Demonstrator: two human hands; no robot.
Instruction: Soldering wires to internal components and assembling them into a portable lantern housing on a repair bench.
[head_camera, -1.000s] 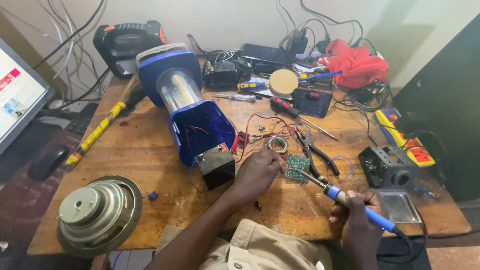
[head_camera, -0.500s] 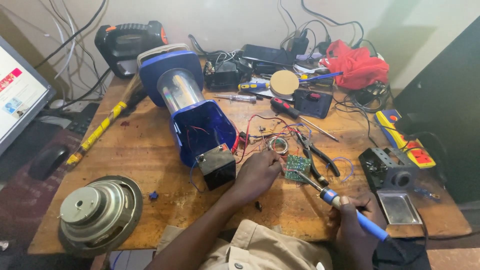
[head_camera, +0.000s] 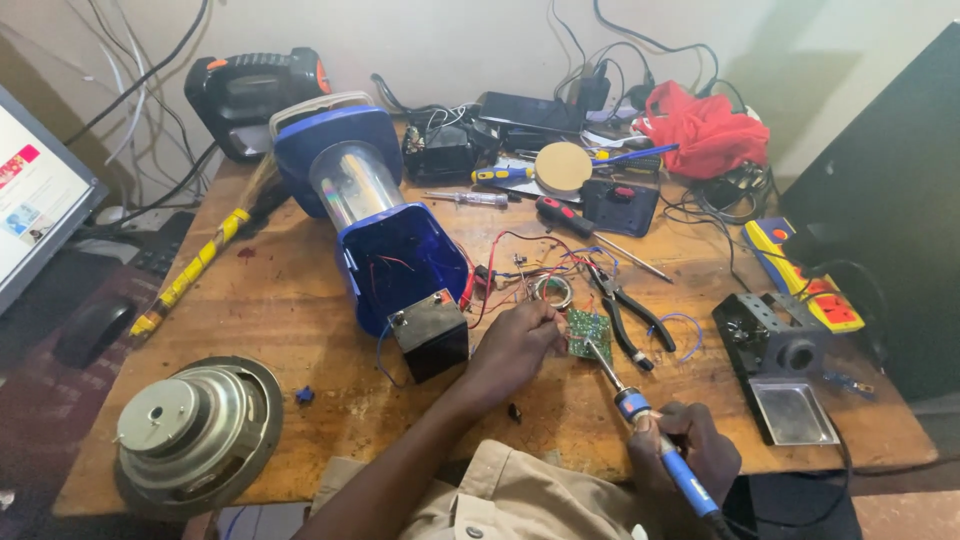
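My left hand (head_camera: 515, 350) rests on the wooden table (head_camera: 300, 330) and pinches the edge of a small green circuit board (head_camera: 588, 335). My right hand (head_camera: 690, 455) grips a blue-handled soldering iron (head_camera: 645, 420), whose tip touches the board. Red and blue wires run from the board to an opened blue lantern (head_camera: 385, 225) lying on its side. A black battery (head_camera: 430, 332) sits at the lantern's open end, just left of my left hand. A coil of solder wire (head_camera: 552, 291) lies above the board.
Pliers (head_camera: 625, 312) lie right of the board. A soldering iron stand (head_camera: 775, 365) stands at the right, a loudspeaker (head_camera: 195, 425) at the front left, a monitor (head_camera: 35, 200) at the far left. Screwdrivers, a red cloth (head_camera: 705, 125) and cables crowd the back.
My right hand drew back toward me and lower in the view, and the iron now stands steeper with its tip on the board. My left hand stayed on the board.
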